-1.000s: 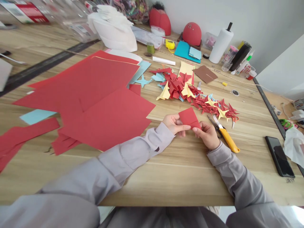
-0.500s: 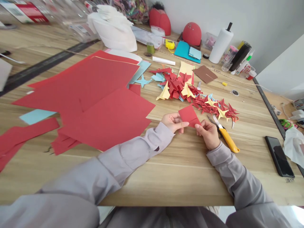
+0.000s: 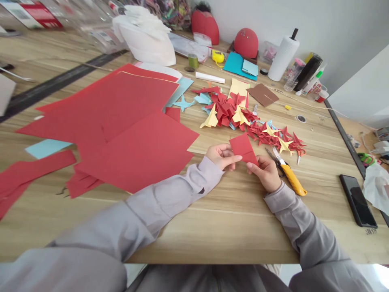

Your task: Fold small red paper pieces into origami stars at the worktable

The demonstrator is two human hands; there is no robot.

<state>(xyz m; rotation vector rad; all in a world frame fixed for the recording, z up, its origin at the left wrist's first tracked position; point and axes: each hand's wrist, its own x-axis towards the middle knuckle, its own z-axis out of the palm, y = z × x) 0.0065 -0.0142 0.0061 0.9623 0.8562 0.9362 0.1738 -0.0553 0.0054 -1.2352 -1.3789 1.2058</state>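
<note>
A small red paper square (image 3: 243,147) with a crease across it is held above the wooden table. My left hand (image 3: 223,157) pinches its lower left edge, thumb on top. At its lower right corner, my right hand (image 3: 265,171) grips the paper between thumb and fingers. Just beyond lies a pile of folded red, yellow and blue paper stars (image 3: 225,108), which trails off to the right. A yellow utility knife (image 3: 292,179) rests beside my right hand, partly over dark scissors (image 3: 275,157).
Large red sheets (image 3: 139,150) spread over the left of the table (image 3: 212,231). A black phone (image 3: 358,200) lies at the right. Behind the stars are brown paper (image 3: 261,95), a white roll (image 3: 209,77), a yellow tape measure (image 3: 217,56) and a white bottle (image 3: 283,57).
My right thumb has shifted slightly left along the lower edge of the red square. The square has tilted a little, and my left hand is nearly unmoved.
</note>
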